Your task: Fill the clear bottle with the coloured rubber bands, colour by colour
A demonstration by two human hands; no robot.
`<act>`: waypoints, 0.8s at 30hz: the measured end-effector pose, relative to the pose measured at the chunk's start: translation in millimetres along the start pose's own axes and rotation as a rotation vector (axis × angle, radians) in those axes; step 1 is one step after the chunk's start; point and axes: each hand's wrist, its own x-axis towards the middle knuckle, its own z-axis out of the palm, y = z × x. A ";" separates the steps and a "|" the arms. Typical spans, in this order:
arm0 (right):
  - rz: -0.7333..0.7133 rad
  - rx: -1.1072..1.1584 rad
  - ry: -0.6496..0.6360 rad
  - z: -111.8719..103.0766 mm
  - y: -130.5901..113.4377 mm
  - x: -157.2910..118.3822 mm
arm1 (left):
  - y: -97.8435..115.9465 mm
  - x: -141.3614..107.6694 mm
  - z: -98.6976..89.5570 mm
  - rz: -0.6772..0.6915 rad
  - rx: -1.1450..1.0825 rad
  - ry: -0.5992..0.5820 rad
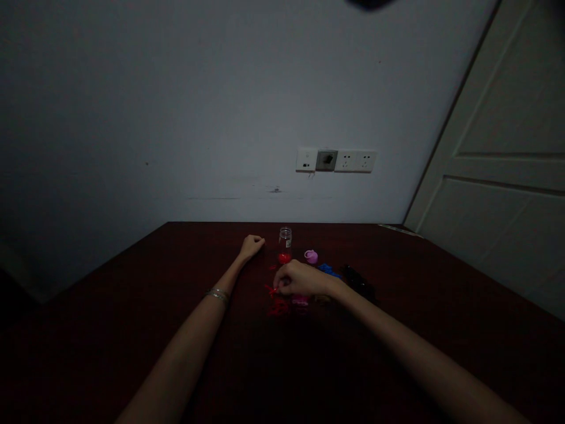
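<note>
My left hand (251, 246) rests on the dark table left of a clear glass jar (285, 239), apart from it. Its fingers are curled in, and nothing shows in them. Red pieces (285, 258) lie in the bottom of the upright, uncapped jar. Just in front of the jar, my right hand (302, 278) is closed in a pinch on a small, thin red piece (272, 290). Below that hand is a loose pile of red pieces (279, 306), with pink pieces (300, 300) beside it. The dim light hides their exact kind.
A pink cap with a loop (311, 257) lies right of the jar. Blue pieces (329, 270) and a black shiny heap (358, 282) lie farther right, near my right forearm. The wall with sockets (335, 160) stands behind the table (132, 318).
</note>
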 end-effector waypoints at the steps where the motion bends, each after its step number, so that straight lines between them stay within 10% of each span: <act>1: -0.010 0.030 0.018 -2.6 1.1 0.8 | 0.6 -0.3 -0.3 -0.003 0.000 -0.002; 14: 0.064 0.048 0.317 -102.1 25.8 17.1 | -0.2 -0.8 0.0 -0.007 -0.004 0.008; 24: 0.122 -0.252 0.190 -126.7 37.0 42.9 | 2.5 -2.2 -0.8 0.002 -0.005 0.005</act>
